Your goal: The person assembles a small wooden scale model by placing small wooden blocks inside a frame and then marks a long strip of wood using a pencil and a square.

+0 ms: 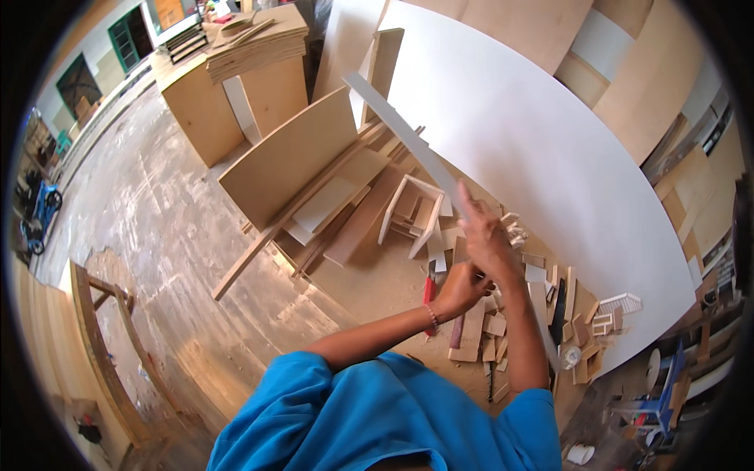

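A long, narrow pale-grey strip (400,125) runs diagonally from the upper middle down past my hands toward the lower right. My right hand (488,239) grips it, index finger lying along its face. Just below and left, my left hand (463,290) is curled closed against or beside the strip; what it holds is hidden. Beneath them lie wooden offcuts (491,330), a red tool or object (430,294) and a small pale wooden frame (389,212).
A leaning plywood panel (283,157), long planks (251,267) and stacked boards with cabinets (196,118) stand ahead-left. A large white sheet (565,173) leans right. A wooden frame (86,314) is at left, a blue bicycle (39,220) far left, a blue stool (652,400) lower right.
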A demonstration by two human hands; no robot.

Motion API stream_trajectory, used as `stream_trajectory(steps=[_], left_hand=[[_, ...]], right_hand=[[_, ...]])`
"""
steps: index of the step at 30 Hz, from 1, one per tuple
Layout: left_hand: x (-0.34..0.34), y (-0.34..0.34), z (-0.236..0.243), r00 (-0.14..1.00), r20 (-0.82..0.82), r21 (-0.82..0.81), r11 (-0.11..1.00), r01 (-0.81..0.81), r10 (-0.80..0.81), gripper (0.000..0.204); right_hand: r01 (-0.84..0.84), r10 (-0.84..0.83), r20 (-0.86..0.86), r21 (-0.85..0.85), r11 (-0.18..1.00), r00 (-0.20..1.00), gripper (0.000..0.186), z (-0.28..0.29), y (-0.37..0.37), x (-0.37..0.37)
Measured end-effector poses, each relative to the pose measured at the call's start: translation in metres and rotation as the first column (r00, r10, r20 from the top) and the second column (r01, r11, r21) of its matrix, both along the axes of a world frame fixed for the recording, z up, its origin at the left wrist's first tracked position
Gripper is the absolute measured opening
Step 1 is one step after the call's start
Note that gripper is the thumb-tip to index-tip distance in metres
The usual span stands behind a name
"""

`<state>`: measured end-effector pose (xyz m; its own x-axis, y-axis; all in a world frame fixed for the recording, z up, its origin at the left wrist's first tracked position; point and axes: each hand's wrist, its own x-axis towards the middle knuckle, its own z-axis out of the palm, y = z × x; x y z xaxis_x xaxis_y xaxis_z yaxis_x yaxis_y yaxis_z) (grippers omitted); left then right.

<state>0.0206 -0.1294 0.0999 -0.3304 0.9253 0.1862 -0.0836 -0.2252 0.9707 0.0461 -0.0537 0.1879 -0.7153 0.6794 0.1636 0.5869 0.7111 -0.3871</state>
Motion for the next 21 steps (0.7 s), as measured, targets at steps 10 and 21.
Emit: stream_trajectory(steps=[10,21], left_hand=[[-0.171,0.018,-0.01,0.708,-0.331,0.041,0.759,-0.65,0.624,0.02],[-0.183,0.053,-0.028,0.885,0.064,-0.131,0.883,-0.45,0.461,0.024]], right_hand=[[0.044,-0.054,0.073,0.133,0.99,0.996,0.037,-0.07,0.083,0.078],[0.058,-0.061,0.028,0.113,0.992,0.998,0.035,-0.081,0.079,0.112]])
